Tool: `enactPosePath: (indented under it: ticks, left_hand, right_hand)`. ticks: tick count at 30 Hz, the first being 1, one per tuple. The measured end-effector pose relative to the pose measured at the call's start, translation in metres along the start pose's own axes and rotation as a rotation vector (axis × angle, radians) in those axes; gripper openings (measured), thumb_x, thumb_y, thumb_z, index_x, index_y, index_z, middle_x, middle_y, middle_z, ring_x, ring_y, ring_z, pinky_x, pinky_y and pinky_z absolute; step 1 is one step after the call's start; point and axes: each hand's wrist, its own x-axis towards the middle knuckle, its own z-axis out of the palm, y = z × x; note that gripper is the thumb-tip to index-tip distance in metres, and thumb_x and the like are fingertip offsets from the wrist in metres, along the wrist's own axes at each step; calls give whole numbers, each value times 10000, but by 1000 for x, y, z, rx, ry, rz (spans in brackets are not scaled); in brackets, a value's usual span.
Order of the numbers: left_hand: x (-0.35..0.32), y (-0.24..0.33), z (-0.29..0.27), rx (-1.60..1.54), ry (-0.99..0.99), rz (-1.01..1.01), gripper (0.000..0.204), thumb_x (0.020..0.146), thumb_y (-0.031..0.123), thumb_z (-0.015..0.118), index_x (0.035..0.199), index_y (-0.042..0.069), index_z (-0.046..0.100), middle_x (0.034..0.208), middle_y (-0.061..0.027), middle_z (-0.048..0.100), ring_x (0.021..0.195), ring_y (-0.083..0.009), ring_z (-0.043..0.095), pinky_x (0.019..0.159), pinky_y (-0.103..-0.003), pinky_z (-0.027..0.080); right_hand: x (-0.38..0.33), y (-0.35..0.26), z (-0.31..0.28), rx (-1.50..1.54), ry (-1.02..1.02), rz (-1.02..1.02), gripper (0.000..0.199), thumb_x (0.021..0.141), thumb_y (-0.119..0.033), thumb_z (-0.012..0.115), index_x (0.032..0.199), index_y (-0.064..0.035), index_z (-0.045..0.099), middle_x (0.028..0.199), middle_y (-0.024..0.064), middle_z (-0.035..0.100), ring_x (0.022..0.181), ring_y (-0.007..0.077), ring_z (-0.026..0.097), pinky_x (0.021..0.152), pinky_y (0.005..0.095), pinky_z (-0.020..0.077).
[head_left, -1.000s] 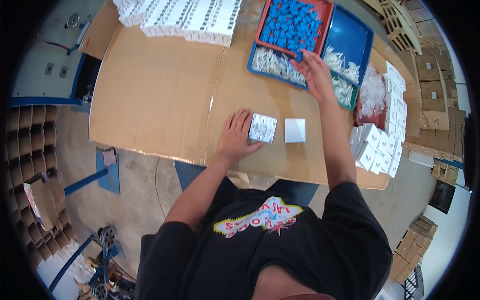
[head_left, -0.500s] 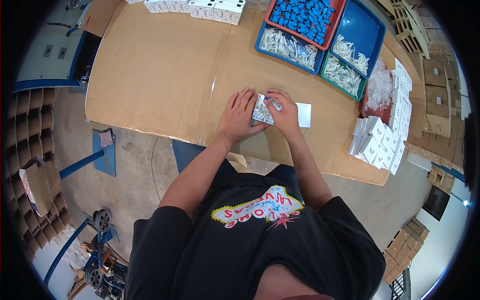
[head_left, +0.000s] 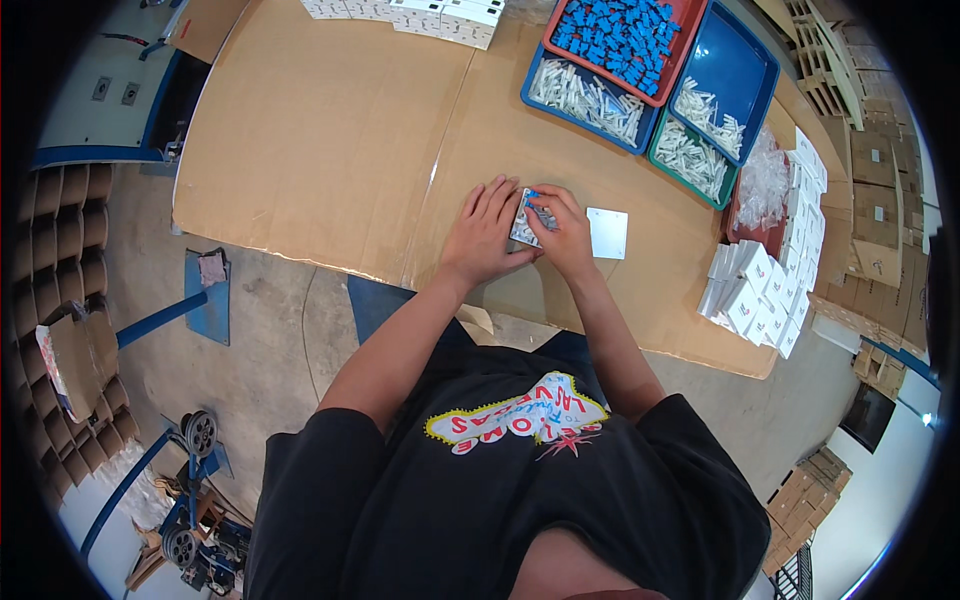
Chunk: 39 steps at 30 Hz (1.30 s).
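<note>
In front of me on the cardboard-covered tabletop sits a small uncovered white box [head_left: 521,229], with small pale pieces inside. My left hand [head_left: 482,232] grips its left side, fingers together along the edge and thumb at the near corner. Over the right half of the box, my right hand [head_left: 562,230] has its fingers bent down into it. A small blue plastic piece [head_left: 531,199] shows at the far end of the box by those fingertips, which partly cover it. Just right of my right hand lies a flat white square lid or plate [head_left: 608,233].
Far right, a red tray [head_left: 590,55] of blue pieces rests above a blue tray [head_left: 533,88] of white pieces. Another blue tray [head_left: 735,50] overlaps a green tray [head_left: 722,202]. White boxes [head_left: 760,290] pile up at the right; more boxes [head_left: 445,20] line the far edge.
My right hand's fingers have pressed lower into the box, and the thumb has shifted toward its near part. The left hand keeps its hold. The whole view has shifted slightly.
</note>
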Motion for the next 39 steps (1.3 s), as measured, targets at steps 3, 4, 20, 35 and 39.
enactPosePath:
  ticks: [3,4,20,35,39]
  left_hand:
    - [-1,-1,0,-3,9,-1,903,806,589,718,1434,-5,453,1531,-147,420,1486,-295,318,1230,-484,223]
    - [-1,-1,0,-3,16,-1,904,806,590,719,1433,-5,454,1531,-146,420,1485,-295,319,1229,-484,223]
    - [-1,2,2,-7,16,18,941,805,602,703,1471,3,415,1530,-150,413,1485,-284,308,1239,-468,203]
    - [7,12,4,-126,95,-34,978,692,480,858,1456,53,421,1416,-148,489,1387,-330,394,1181,-491,243]
    - [-9,28,0,-768,-11,-131,885,744,322,873,1450,44,418,1410,-120,522,1354,-290,465,1161,-447,333]
  right_hand:
    - [0,2,0,-1,-22,-7,163,851,-31,751,1007,-7,706,1178,108,691,1054,260,686,873,334,548]
    - [0,2,1,-1,-23,-5,163,851,-31,751,1007,-7,706,1178,108,691,1054,260,686,873,334,548]
    - [-36,0,-55,-405,226,60,366,867,-229,742,1155,-12,677,1314,184,582,1215,384,559,1036,472,446]
    - [-81,34,-85,278,494,527,286,832,-55,782,1034,-3,587,999,104,671,839,168,632,789,303,522]
    - [-84,7,-123,481,504,417,313,889,-28,721,1161,-32,564,1009,96,690,874,144,656,797,285,528]
